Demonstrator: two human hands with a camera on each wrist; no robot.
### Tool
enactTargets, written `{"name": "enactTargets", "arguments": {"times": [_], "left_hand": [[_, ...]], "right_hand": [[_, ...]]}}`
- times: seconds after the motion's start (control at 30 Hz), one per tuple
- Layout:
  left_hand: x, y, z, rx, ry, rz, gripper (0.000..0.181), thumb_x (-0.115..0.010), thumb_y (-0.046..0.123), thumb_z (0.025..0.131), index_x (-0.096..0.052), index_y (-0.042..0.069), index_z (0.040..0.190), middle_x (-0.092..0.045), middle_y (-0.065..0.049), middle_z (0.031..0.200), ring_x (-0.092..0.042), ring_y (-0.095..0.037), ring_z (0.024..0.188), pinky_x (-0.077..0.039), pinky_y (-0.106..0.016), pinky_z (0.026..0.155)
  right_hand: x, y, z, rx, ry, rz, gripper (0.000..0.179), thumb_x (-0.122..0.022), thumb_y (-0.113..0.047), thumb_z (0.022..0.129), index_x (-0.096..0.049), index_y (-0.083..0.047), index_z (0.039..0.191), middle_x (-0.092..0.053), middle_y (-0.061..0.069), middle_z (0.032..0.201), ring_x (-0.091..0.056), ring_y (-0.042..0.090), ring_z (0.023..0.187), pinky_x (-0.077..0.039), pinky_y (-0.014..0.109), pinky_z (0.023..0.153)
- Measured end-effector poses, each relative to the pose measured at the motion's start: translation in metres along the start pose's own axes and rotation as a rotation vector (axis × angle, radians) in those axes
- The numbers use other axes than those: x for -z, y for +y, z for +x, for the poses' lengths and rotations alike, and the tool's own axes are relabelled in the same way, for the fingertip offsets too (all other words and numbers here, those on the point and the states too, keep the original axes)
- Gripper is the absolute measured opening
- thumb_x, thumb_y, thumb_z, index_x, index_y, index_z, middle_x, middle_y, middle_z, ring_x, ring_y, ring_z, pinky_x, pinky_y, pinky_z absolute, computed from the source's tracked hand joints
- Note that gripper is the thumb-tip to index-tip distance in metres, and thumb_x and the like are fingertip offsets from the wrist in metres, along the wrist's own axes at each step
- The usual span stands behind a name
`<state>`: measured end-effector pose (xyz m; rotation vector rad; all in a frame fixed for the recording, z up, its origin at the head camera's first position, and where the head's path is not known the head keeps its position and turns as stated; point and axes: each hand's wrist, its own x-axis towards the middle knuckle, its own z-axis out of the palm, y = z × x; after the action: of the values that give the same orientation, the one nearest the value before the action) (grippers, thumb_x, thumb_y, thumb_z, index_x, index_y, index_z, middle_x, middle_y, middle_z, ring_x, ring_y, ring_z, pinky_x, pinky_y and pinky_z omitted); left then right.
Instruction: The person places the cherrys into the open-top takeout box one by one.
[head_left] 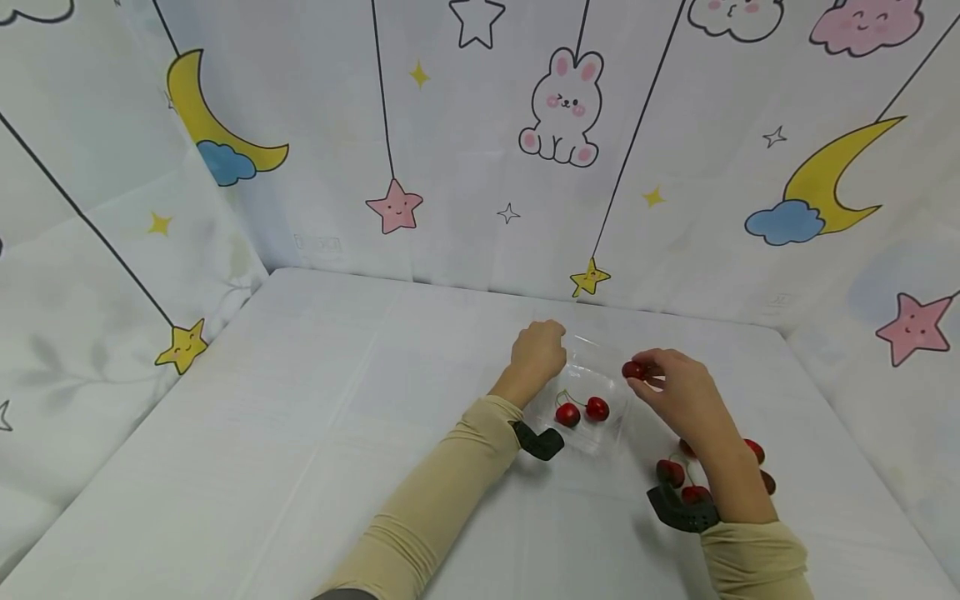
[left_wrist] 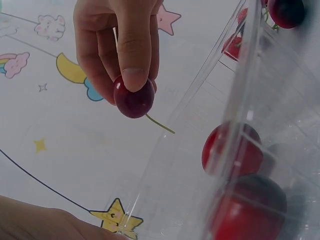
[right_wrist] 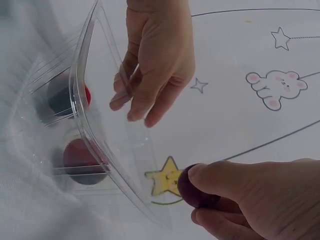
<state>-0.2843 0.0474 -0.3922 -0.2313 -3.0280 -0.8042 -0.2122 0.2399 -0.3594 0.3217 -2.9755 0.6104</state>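
Observation:
A clear plastic container [head_left: 611, 437] with a raised lid [head_left: 588, 350] stands on the table, two red cherries [head_left: 597, 408] with green stems inside it. At the lid's left edge, my left hand [head_left: 538, 354] holds the thin plastic with curled fingers, seen partly through it in the right wrist view. Above the container's right side, my right hand [head_left: 686, 400] pinches a dark red cherry [left_wrist: 132, 105] between thumb and fingertips. Its stem [left_wrist: 161, 124] points toward the plastic wall in the left wrist view.
Several loose cherries [head_left: 670, 473] lie on the white table [head_left: 300, 433] around the right forearm, which partly hides them. A white cloth backdrop [head_left: 465, 150] with cartoon stars, moons and a rabbit encloses the table's back and sides. Each wrist carries a black camera mount [head_left: 682, 510].

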Motion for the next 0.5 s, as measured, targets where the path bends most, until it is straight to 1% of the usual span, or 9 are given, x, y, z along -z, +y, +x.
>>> {"name": "enactTargets", "arguments": {"times": [0.3, 0.5], "left_hand": [[0.0003, 0.0007, 0.0, 0.007, 0.001, -0.004, 0.034, -0.057, 0.012, 0.091, -0.063, 0.014, 0.125, -0.067, -0.002, 0.119, -0.066, -0.018, 0.094, -0.056, -0.031, 0.069], [0.0007, 0.0011, -0.0009, 0.002, 0.002, -0.003, 0.034, -0.057, 0.012, 0.091, -0.063, 0.014, 0.125, -0.067, -0.002, 0.119, -0.066, -0.019, 0.096, -0.056, -0.031, 0.072]], "right_hand": [[-0.0026, -0.0011, 0.0, 0.002, -0.005, -0.011, 0.037, -0.068, -0.019, 0.088, -0.06, -0.003, 0.119, -0.061, 0.019, 0.113, -0.063, 0.037, 0.103, -0.053, 0.049, 0.084], [-0.0045, -0.0018, 0.0004, 0.004, -0.011, -0.013, 0.037, -0.067, -0.019, 0.088, -0.061, -0.002, 0.12, -0.062, 0.02, 0.113, -0.063, 0.038, 0.103, -0.053, 0.049, 0.084]]}}
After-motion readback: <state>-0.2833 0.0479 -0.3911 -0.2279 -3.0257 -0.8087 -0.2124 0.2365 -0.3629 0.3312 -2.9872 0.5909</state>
